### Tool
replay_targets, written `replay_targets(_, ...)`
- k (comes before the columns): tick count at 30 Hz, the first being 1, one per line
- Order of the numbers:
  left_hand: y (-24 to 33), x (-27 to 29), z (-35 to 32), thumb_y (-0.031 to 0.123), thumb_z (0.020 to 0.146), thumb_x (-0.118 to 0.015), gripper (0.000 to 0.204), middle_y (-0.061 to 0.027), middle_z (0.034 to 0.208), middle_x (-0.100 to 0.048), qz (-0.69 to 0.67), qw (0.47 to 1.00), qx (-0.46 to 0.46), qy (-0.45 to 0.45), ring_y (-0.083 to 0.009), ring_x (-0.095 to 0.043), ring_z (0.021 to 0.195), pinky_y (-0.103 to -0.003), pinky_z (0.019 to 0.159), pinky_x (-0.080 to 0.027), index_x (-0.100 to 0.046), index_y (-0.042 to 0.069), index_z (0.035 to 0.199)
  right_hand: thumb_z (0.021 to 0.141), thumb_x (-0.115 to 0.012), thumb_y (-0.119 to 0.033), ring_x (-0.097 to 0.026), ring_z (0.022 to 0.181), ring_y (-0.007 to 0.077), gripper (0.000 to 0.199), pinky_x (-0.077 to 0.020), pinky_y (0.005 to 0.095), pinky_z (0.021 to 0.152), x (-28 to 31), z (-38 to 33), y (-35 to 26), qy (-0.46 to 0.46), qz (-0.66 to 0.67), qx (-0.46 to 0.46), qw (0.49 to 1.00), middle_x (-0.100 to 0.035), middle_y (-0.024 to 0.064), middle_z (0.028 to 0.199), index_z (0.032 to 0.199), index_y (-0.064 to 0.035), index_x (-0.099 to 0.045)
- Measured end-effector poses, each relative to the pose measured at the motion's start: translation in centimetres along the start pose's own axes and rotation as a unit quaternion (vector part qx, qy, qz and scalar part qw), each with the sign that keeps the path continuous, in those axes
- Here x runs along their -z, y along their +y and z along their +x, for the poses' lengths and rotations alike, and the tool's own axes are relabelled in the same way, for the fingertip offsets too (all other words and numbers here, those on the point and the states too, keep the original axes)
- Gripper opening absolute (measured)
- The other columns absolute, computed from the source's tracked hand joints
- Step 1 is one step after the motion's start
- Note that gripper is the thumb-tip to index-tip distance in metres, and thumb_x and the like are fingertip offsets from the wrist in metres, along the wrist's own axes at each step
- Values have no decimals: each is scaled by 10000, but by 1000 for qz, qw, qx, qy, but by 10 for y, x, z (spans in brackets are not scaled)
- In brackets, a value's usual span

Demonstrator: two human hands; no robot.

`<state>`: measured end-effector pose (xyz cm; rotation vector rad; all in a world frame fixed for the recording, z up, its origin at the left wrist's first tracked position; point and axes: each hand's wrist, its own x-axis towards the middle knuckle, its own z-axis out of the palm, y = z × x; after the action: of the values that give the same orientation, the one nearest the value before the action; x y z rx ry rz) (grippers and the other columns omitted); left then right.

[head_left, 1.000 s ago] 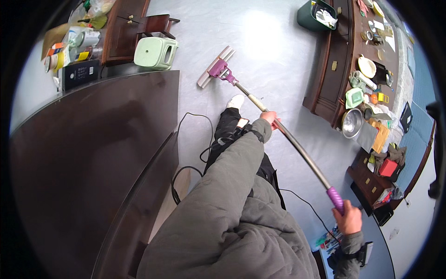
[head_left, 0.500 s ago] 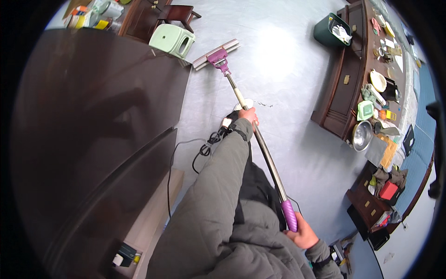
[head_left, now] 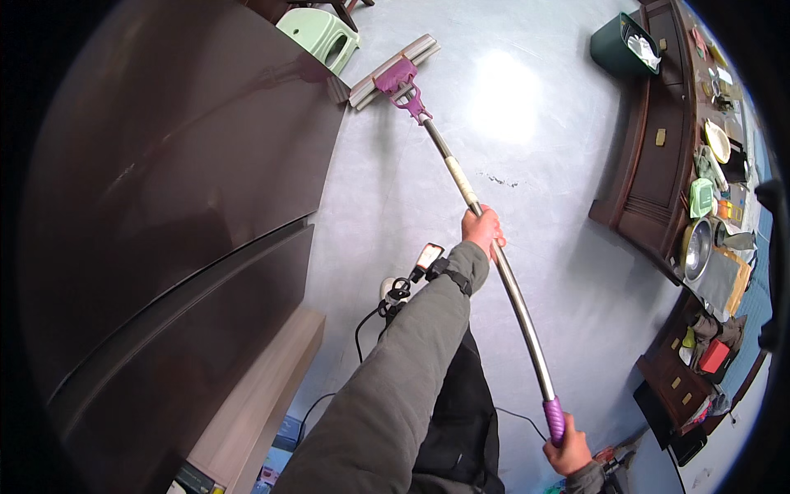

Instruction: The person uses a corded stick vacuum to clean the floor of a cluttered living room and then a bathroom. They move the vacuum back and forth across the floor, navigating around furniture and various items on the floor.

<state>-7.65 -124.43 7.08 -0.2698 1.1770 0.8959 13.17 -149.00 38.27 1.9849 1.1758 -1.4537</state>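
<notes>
Both my hands grip a sponge mop (head_left: 520, 309) with a steel pole and purple plastic parts. My left hand (head_left: 484, 229) is wrapped round the middle of the pole, just below a pale sleeve on it. At the lower right my right hand (head_left: 570, 449) closes on the purple ribbed handle (head_left: 554, 418) at the pole's end. The pole slants away to the far left. Its wide mop head (head_left: 397, 74) is down by the grey floor (head_left: 527, 181), close beside the corner of a dark glossy cabinet (head_left: 206, 148). Dark specks mark the floor beyond my left hand.
A pale green plastic stool (head_left: 319, 37) stands behind the cabinet corner. A dark green bin (head_left: 619, 48) stands by the brown wooden sideboard (head_left: 638, 156) on the right. On the sideboard are a metal bowl (head_left: 698, 249) and clutter. A black cable (head_left: 360, 333) trails near my left forearm.
My hands and the pole have shifted to the right in view, away from my body. The cabinet fills more of the left, and the mop head appears higher, still near the cabinet corner.
</notes>
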Motion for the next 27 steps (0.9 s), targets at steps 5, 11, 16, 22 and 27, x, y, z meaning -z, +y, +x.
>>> replay_targets(5,-8,4,3,41,838,-468,159,-3,659,-409,-34,999,0,-19,-107,-382,466,-323,403,-389,-387,136,937,714,-646,-82,-638,636,425,495,-516,463,607,-3,7,4,20,-22,-10,1000,-614,220,681,1171,-57,-457)
replay_targets(11,-18,15,4,43,834,-480,182,-4,664,-400,-66,996,10,-66,-116,-392,482,-334,432,-409,-370,142,939,681,-651,-99,-635,692,443,477,-518,458,658,0,8,-2,35,-92,-57,993,-616,238,717,1127,-56,-487)
replay_targets(16,-14,19,7,47,841,-486,202,2,675,-392,-96,990,39,-95,-113,-387,502,-341,482,-423,-358,153,955,646,-750,-174,-611,781,426,547,-497,465,720,2,15,-14,20,-71,-157,985,-618,226,807,1129,-67,-515)
replay_targets(22,-13,15,8,47,839,-485,207,-14,694,-398,-115,989,32,-92,-111,-378,491,-329,443,-402,-356,146,967,668,-699,-127,-654,679,367,507,-524,410,687,9,14,-13,-6,-57,-118,991,-633,206,758,1130,-45,-506)
replay_targets(27,-18,19,10,50,830,-498,218,-17,699,-400,-107,989,29,-94,-112,-385,493,-342,442,-412,-357,149,963,669,-718,-138,-649,672,344,532,-527,402,693,7,18,-8,-29,-66,-139,988,-639,195,778,1143,-38,-498)
